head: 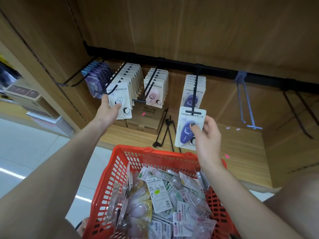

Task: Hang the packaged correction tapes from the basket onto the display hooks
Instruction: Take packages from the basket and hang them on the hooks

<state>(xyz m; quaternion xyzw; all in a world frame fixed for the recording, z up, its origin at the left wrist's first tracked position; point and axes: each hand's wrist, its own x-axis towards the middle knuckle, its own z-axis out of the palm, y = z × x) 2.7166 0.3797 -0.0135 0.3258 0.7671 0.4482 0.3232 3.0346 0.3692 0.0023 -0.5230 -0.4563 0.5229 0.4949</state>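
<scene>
Pinching a white-carded purple correction tape [188,130] at a black hook tip, right hand [208,135], left hand [107,109] gripping a white-carded white tape [120,100], red plastic basket [110,185] below full of packs.

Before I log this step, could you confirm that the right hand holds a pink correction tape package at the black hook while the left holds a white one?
Not quite: the head view shows the right hand holding a purple correction tape package, not pink, at the black hook. The left hand does hold a white package.
</scene>
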